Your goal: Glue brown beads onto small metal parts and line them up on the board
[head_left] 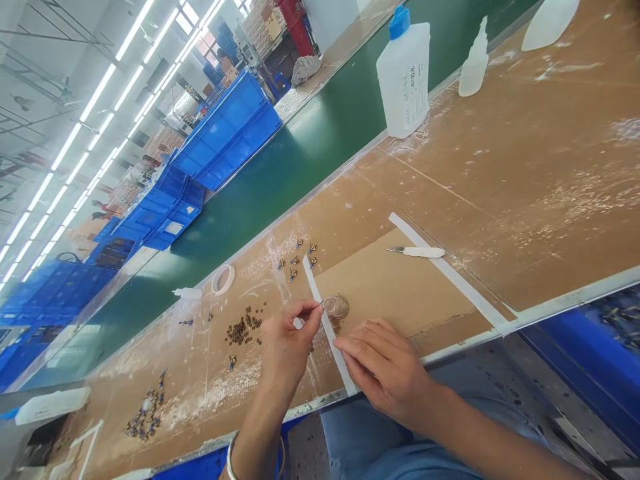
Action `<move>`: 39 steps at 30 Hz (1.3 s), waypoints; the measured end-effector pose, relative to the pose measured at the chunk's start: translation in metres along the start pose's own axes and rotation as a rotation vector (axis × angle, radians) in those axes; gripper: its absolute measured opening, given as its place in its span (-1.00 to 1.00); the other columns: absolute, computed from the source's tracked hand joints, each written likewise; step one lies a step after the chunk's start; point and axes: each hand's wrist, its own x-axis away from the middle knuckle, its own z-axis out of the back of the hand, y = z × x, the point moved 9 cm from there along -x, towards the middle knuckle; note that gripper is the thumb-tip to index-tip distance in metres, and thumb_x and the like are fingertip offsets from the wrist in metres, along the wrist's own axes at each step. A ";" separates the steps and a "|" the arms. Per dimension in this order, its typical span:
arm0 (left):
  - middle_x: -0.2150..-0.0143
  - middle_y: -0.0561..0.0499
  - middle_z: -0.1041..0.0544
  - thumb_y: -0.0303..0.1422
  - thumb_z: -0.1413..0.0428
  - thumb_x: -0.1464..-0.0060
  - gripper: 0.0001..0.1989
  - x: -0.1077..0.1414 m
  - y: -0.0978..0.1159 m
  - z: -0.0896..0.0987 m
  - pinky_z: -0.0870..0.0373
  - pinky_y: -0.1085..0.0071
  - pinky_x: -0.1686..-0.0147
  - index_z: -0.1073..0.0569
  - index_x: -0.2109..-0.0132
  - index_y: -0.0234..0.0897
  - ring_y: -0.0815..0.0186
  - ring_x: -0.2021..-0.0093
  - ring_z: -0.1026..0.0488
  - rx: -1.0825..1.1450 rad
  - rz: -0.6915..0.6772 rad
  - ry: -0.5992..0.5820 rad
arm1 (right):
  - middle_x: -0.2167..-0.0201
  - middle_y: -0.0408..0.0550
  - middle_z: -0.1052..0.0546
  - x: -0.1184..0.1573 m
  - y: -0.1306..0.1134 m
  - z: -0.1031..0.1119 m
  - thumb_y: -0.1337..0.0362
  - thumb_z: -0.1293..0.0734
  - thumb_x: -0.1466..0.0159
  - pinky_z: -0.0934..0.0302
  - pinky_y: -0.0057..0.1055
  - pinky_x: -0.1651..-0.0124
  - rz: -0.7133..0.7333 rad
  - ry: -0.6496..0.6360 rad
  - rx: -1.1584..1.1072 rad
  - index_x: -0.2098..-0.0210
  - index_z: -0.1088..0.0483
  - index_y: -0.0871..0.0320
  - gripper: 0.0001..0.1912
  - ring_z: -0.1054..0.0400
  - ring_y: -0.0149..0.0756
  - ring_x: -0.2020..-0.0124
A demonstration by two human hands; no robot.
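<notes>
My left hand (290, 337) is closed in a pinch at the left side of a small clear cup (338, 307). Between thumb and forefinger sits a tiny dark piece, too small to name. Just below the cup, my right hand (383, 363) has its thumb and fingers pressed together; whatever they hold, if anything, cannot be made out. Left of my left hand lies a pile of small dark round pieces (241, 331). Several small blue-and-gold parts (293, 273) stand beyond it, and a cluster of similar parts (145, 420) lies farther left.
A white-handled craft knife (424, 252) lies on cardboard taped to the brown table. A roll of white tape (223, 279) is at the back left. A large blue-capped bottle (407, 83) and a nozzle bottle (474, 67) stand beside the green belt (330, 97). Blue crates (230, 127) line the far side.
</notes>
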 end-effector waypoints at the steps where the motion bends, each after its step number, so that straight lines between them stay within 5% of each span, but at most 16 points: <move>1: 0.49 0.07 -0.63 -0.43 -0.24 0.07 -0.91 -0.001 0.001 -0.001 -0.33 0.43 0.38 -0.64 0.45 -0.16 0.28 0.45 -0.51 -0.013 -0.004 -0.002 | 0.35 -0.04 -0.50 0.000 0.000 0.000 0.50 -0.21 -0.36 -0.17 -0.30 0.19 -0.003 -0.003 0.001 0.08 -0.37 0.23 -0.81 -0.31 -0.30 0.31; 10: 0.40 0.07 -0.65 -0.31 -0.23 -0.02 -0.91 0.011 -0.004 0.013 -0.39 0.44 0.34 -0.64 0.37 -0.15 0.30 0.37 -0.54 -0.037 -0.013 0.028 | 0.33 -0.03 -0.51 0.003 0.001 0.001 0.52 -0.24 -0.34 -0.18 -0.30 0.17 0.010 0.017 -0.011 0.06 -0.38 0.25 -0.79 -0.34 -0.29 0.29; 19: 0.42 0.05 -0.62 -0.24 -0.31 0.03 -0.86 0.070 -0.076 0.049 -0.48 0.43 0.25 -0.64 0.33 -0.20 0.30 0.34 -0.55 0.173 0.169 0.250 | 0.28 -0.03 -0.53 0.007 -0.003 -0.004 0.53 -0.26 -0.33 -0.20 -0.30 0.11 0.055 -0.048 -0.013 0.02 -0.37 0.24 -0.75 -0.35 -0.29 0.24; 25: 0.37 0.02 -0.64 -0.26 -0.31 0.02 -0.85 0.108 -0.107 0.052 -0.52 0.43 0.20 -0.63 0.30 -0.23 0.31 0.31 -0.56 0.263 0.253 0.358 | 0.24 0.00 -0.52 0.009 -0.017 -0.040 0.46 -0.20 -0.40 -0.18 -0.31 0.11 0.053 -0.241 0.059 0.08 -0.39 0.25 -0.83 -0.32 -0.27 0.23; 32: 0.35 0.03 -0.66 -0.30 -0.33 0.04 -0.87 0.122 -0.117 0.063 -0.55 0.42 0.21 -0.65 0.30 -0.21 0.29 0.31 -0.59 0.294 0.250 0.428 | 0.37 -0.01 -0.41 0.004 -0.015 -0.091 0.50 -0.27 -0.31 -0.15 -0.33 0.22 0.076 -0.450 0.328 0.36 -0.41 0.22 -0.85 -0.21 -0.23 0.30; 39: 0.34 0.05 -0.65 -0.31 -0.30 -0.02 -0.92 0.129 -0.127 0.069 -0.55 0.40 0.21 -0.65 0.29 -0.17 0.29 0.31 -0.58 0.302 0.194 0.457 | 0.38 0.03 -0.39 0.000 -0.023 -0.105 0.55 -0.29 -0.25 -0.10 -0.31 0.21 0.250 -0.528 0.471 0.39 -0.42 0.25 -0.85 -0.16 -0.20 0.30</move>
